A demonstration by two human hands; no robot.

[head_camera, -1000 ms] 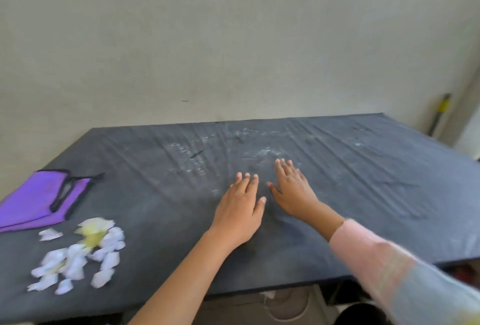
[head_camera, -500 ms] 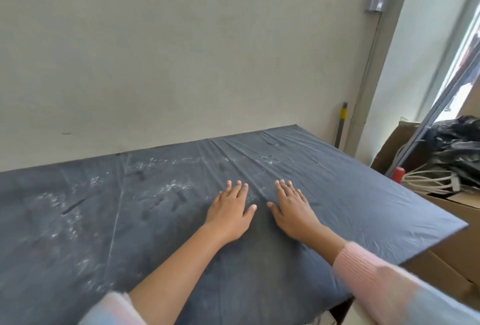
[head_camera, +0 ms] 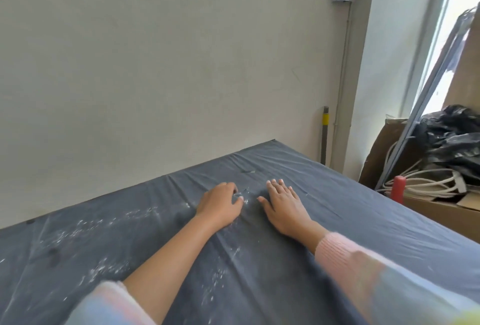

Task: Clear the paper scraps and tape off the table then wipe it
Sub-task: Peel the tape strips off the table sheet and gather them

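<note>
Entry, nearest first.

1. Pink sleeve (head_camera: 335,249), lower right of the frame, with the forearms running up toward centre.
2. Tabletop (head_camera: 363,220): covered by a dark, wrinkled sheet. White flecks (head_camera: 104,270) are scattered across the lower left and centre.
3. Left hand (head_camera: 220,205), centre of the frame: fingers curled under, fingertips and thumb pinching a small crinkled, translucent bit.
4. That bit I take for tape (head_camera: 242,193). It lies on the sheet between the two hands, and looks thin, glossy and stuck down at one edge.
5. Right hand (head_camera: 284,209), just right of the tape: fingers straight and spread, palm flat on the sheet.
6. Paper scraps: I see none in this view.
7. Cardboard box (head_camera: 441,213) with pale cables (head_camera: 420,181) and a black bag (head_camera: 454,137), right edge, beyond the tabletop.

Step in hand, as I judge it: clearing, not yet wiping. I would next peel slowly and low while the flat hand pins the sheet, so the cover does not lift with the tape.
</note>
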